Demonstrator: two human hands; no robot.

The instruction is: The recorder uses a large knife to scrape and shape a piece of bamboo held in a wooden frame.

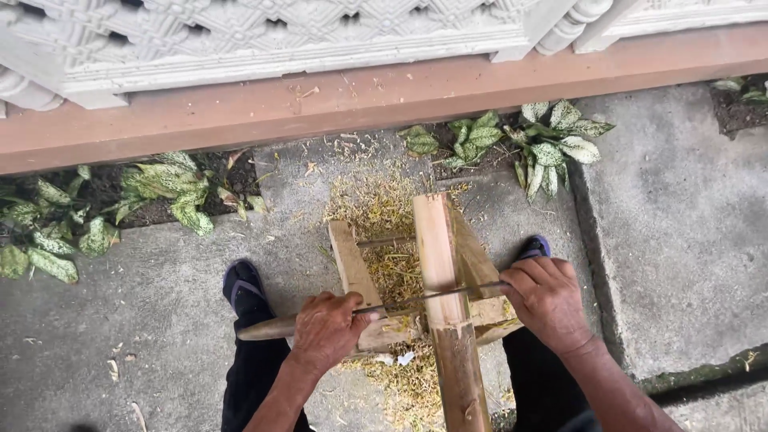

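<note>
A long bamboo pole lies across a small wooden frame on the concrete. A thin blade with a wooden handle rests crosswise on the pole. My left hand grips the handle end at the left. My right hand holds the blade's far end to the right of the pole. Both hands sit close to the frame, one on each side of the pole.
Pale shavings cover the ground under and beyond the frame. My feet in blue sandals stand either side. Spotted green plants grow in soil strips beside a reddish ledge and white carved railing.
</note>
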